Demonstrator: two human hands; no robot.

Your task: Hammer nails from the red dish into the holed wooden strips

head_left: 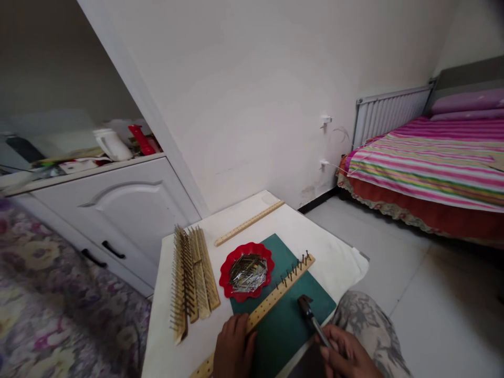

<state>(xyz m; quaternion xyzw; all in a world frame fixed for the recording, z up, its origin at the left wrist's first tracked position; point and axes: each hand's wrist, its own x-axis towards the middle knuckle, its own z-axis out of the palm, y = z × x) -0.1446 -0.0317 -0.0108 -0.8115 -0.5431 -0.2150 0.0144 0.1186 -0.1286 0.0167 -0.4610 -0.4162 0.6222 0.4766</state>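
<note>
My left hand [233, 346] is closed around a wooden strip [271, 300] with rows of holes, near its lower end. The strip lies slantwise across a green mat [285, 325], and several nails [293, 270] stand upright in its far half. My right hand [346, 353] grips a hammer [318, 328] by the handle, its dark head above the mat, apart from the strip. Left of the mat's far part, slightly overlapping it, a red scalloped bowl [225, 278] holds a heap of loose nails [248, 273], some bronze-coloured and some silvery.
Several wooden strips bristling with nails [183, 289] lie at the table's left. Another holed strip [250, 223] is at the back of the white-covered table [334, 252]. A cabinet [114, 210] stands left, a wall behind, a bed [429, 163] to the right. My knee [370, 325] borders the table.
</note>
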